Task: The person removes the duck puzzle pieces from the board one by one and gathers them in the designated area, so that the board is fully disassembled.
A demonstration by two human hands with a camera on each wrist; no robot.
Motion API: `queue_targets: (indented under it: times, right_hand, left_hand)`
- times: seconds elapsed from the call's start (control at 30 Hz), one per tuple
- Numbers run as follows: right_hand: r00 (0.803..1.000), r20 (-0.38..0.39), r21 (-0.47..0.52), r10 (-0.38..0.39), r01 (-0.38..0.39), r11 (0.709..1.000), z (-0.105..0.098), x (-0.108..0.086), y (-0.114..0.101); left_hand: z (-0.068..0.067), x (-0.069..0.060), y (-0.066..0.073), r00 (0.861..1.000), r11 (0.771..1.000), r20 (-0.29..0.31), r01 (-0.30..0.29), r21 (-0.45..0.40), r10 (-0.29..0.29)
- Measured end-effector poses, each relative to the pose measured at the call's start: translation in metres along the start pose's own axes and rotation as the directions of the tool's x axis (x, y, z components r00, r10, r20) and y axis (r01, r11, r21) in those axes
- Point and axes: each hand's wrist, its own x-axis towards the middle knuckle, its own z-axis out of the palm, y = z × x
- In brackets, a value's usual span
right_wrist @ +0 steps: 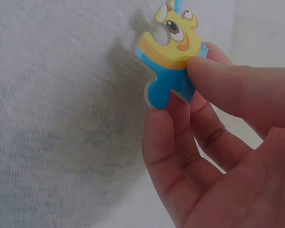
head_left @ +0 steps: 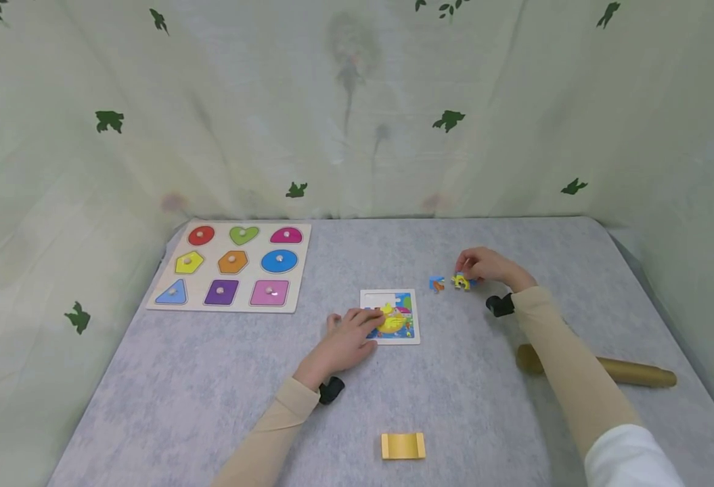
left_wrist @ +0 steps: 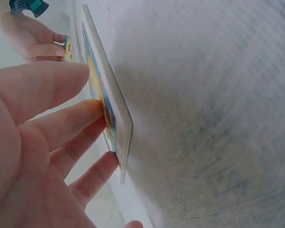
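Note:
A small framed jigsaw puzzle (head_left: 404, 331) lies at the middle of the table, its picture showing a yellow duck. Along its upper left is a pale gap without picture. My left hand (head_left: 347, 338) rests its fairly straight fingertips on the puzzle's left side, and in the left wrist view they touch the picture and frame (left_wrist: 118, 109). Between thumb and fingers, my right hand (head_left: 486, 265) pinches a yellow and blue jigsaw piece (right_wrist: 168, 66) with a printed eye, held slightly off the table. Just left of it lies a blue and orange jigsaw piece (head_left: 436, 283).
At the back left lies a white board (head_left: 253, 269) of colourful knobbed shapes. A brown cylindrical roll (head_left: 637, 373) lies partly behind the right forearm. Near the front edge sits a yellow curved block (head_left: 403, 446). A pale curtain (head_left: 357, 135) hangs behind the table.

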Motion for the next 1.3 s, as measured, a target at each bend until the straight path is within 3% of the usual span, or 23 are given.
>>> queue_targets:
  times: [0.27, 0.57, 0.87, 1.07, 1.3]
  right_hand:
    - [1.000, -0.023, -0.125, 0.008, -0.010, 0.992, 0.011, 0.012, 0.007]
    - [0.998, -0.062, -0.270, -0.007, -0.010, 0.963, 0.015, 0.014, 0.007]
    - [0.987, -0.132, -0.176, -0.095, 0.072, 0.982, 0.024, 0.014, -0.009]
    - [0.991, -0.030, -0.029, -0.133, 0.132, 0.991, 0.053, 0.021, -0.036]
    - [0.982, 0.034, -0.045, -0.186, 0.188, 0.981, 0.085, 0.030, -0.046]
  left_hand:
    - [0.000, -0.001, 0.001, 1.000, 1.000, -0.006, 0.001, -0.020, -0.001]
    - [0.000, -0.001, 0.000, 1.000, 1.000, -0.009, 0.004, -0.019, -0.004]
    - [0.002, -0.002, -0.001, 1.000, 1.000, -0.014, 0.001, -0.025, -0.001]
    - [0.001, -0.003, -0.002, 1.000, 1.000, -0.005, 0.018, -0.020, -0.018]
    - [0.002, 0.001, 0.001, 1.000, 1.000, -0.009, 0.019, -0.003, -0.019]
